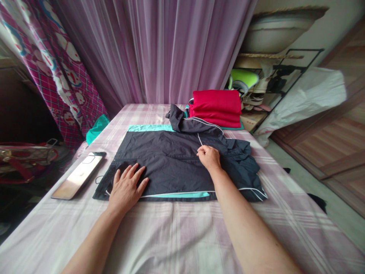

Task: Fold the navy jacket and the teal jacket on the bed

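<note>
Across a dark jacket (pixel 173 169), left hand (pixel 127 188) spread, right hand (pixel 209 157) curled — pinch unclear.

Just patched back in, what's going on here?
A person is handling a dark cloth garment with white piping, laid out on a pale checked tablecloth. The left hand rests palm-down on it; the right hand pinches it by a piping line. Behind sits a neatly folded bright red cloth, and a shiny rectangular phone lies off to the left.
</note>
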Tool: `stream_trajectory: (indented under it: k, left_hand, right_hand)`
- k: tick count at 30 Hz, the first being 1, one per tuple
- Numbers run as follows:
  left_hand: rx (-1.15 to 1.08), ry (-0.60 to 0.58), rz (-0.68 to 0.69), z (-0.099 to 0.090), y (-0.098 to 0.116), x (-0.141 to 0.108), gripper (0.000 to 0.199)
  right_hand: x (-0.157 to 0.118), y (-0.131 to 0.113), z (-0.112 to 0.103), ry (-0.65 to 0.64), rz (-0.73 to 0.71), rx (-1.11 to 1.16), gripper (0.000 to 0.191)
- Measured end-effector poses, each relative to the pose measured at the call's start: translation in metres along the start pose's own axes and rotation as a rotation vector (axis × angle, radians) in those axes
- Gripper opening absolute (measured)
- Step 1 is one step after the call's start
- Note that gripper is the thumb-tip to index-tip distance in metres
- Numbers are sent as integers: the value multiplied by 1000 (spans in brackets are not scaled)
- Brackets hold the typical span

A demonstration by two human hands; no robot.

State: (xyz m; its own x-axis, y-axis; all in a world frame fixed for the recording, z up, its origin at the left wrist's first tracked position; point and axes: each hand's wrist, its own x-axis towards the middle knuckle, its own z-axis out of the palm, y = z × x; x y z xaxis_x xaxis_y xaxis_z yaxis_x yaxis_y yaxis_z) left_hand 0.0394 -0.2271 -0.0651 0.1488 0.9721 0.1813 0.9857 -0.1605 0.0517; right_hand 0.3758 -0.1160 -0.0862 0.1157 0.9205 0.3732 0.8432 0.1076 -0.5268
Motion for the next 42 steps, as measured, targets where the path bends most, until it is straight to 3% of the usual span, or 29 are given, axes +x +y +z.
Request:
stream_trajectory:
  k: [7,21,27,42]
  left_hand:
    - [5,16,10,3,-2,-1,51]
    - [20,18,11,3,-2,-1,50]
    - [1,32,10,3,-2,-1,50]
    - [-2,19,10,4,-3,0,50]
  right_hand:
    - [-2,-8,2,33,-198,40,14]
    - [-2,-7,0,-19,-42,11,19]
    - [-2,-8,-4,-62,-119,73,18]
    - [-1,-8,-2,-24,-19,30,18]
